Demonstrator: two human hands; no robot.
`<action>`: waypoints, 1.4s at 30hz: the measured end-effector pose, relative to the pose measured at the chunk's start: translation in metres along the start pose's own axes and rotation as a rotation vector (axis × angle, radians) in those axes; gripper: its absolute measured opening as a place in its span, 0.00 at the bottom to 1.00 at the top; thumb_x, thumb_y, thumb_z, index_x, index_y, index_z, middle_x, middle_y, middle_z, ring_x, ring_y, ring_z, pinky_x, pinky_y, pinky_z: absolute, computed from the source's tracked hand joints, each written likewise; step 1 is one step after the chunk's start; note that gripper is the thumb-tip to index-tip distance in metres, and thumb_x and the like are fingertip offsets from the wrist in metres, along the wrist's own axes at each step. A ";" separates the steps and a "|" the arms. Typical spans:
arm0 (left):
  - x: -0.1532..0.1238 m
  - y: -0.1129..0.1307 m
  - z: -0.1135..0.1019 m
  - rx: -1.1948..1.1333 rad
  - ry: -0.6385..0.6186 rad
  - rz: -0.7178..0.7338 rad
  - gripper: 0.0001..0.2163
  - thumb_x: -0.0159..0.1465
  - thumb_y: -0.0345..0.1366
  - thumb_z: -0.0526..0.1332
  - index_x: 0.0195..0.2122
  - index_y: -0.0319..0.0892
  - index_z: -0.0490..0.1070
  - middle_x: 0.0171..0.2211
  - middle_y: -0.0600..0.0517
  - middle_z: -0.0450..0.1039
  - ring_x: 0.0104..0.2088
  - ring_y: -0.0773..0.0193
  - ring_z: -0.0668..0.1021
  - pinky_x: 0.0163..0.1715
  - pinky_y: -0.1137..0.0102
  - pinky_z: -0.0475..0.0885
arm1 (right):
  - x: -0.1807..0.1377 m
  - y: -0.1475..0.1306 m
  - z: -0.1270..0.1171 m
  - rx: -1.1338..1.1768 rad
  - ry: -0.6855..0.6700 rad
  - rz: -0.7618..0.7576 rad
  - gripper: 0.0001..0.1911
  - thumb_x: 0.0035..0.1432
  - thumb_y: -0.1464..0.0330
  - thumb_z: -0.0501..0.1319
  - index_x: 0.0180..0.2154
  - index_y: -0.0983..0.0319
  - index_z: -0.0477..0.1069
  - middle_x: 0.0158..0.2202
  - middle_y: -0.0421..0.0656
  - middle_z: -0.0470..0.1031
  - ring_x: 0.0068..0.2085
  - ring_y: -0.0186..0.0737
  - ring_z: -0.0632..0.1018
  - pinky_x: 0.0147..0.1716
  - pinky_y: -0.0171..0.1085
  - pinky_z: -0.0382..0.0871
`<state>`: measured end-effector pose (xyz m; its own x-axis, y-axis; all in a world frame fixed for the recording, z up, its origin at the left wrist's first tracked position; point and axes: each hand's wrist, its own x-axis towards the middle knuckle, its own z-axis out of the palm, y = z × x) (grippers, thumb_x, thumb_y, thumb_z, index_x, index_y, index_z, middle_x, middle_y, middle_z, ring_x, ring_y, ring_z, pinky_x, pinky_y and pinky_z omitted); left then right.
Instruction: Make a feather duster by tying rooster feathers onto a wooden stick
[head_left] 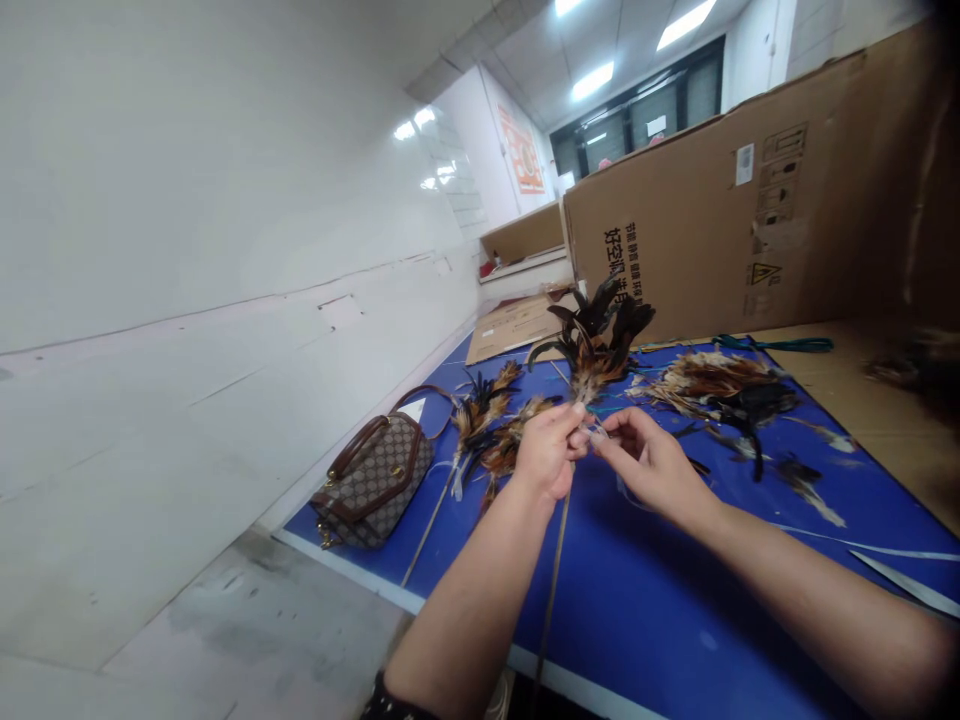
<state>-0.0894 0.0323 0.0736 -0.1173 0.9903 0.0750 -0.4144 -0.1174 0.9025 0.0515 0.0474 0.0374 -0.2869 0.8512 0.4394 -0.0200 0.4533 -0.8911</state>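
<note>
1. The left hand (547, 452) is curled shut around the stem of a feather bunch (598, 345), just under the plumes.
2. The right hand (651, 465) pinches the same stem between thumb and forefinger, touching the left hand.
3. The feather bunch stands upright above the middle of the blue counter (675, 610); its thin stick (553, 580) runs down toward the near edge.
4. Loose feathers (720, 385) lie to the right (dark and rust-coloured), and a smaller feather heap (491, 425) lies to the left.
5. A patterned handbag (375, 482) sits at the near left corner, and a cardboard box (750, 200) stands at the far side.
</note>
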 end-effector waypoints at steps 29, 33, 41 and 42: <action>-0.020 -0.015 -0.004 -0.010 -0.195 -0.192 0.20 0.53 0.40 0.77 0.28 0.37 0.64 0.21 0.59 0.57 0.22 0.76 0.62 0.20 0.77 0.49 | 0.015 0.020 -0.018 0.093 0.212 0.247 0.10 0.47 0.62 0.67 0.25 0.63 0.74 0.24 0.40 0.73 0.28 0.36 0.68 0.27 0.35 0.61; -0.020 -0.016 -0.006 0.039 -0.234 -0.204 0.20 0.55 0.42 0.75 0.27 0.38 0.63 0.19 0.59 0.58 0.20 0.76 0.59 0.21 0.75 0.47 | 0.016 0.026 -0.020 0.135 0.193 0.220 0.09 0.48 0.64 0.67 0.23 0.62 0.71 0.23 0.38 0.71 0.28 0.36 0.69 0.28 0.35 0.62; -0.017 -0.019 -0.011 0.067 -0.144 -0.099 0.22 0.55 0.46 0.75 0.25 0.38 0.65 0.19 0.58 0.59 0.20 0.76 0.60 0.21 0.74 0.48 | 0.014 0.013 -0.017 0.476 -0.020 0.240 0.17 0.48 0.58 0.75 0.25 0.64 0.75 0.22 0.41 0.71 0.23 0.35 0.69 0.23 0.37 0.65; -0.017 -0.019 -0.012 0.062 -0.134 -0.090 0.22 0.54 0.47 0.75 0.25 0.38 0.65 0.19 0.58 0.58 0.20 0.76 0.60 0.21 0.74 0.48 | 0.014 0.012 -0.017 0.499 -0.036 0.243 0.17 0.47 0.58 0.76 0.27 0.64 0.76 0.24 0.42 0.73 0.24 0.36 0.70 0.24 0.37 0.66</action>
<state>-0.0905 0.0170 0.0501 0.0407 0.9982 0.0444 -0.3605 -0.0268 0.9324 0.0637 0.0688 0.0350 -0.3726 0.9020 0.2182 -0.3979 0.0571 -0.9156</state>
